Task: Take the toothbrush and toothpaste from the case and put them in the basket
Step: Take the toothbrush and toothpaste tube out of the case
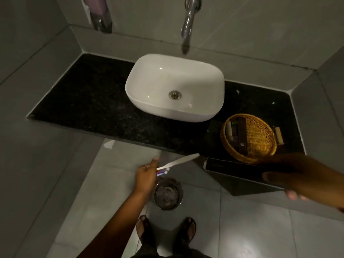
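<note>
My left hand (147, 173) grips a white toothbrush (181, 161) and a small toothpaste tube (162, 172) together, held in front of the counter edge; the brush points right toward the case. My right hand (297, 178) holds a long black case (232, 167) level, just in front of and below the basket. The round wicker basket (260, 138) sits on the right of the black counter and contains a few small dark and pale toiletry items.
A white vessel sink (175, 86) stands mid-counter under a chrome tap (188, 25). A small tan block (279, 135) lies right of the basket. A metal bin (168, 193) sits on the tiled floor near my sandalled feet. Tiled walls enclose both counter ends.
</note>
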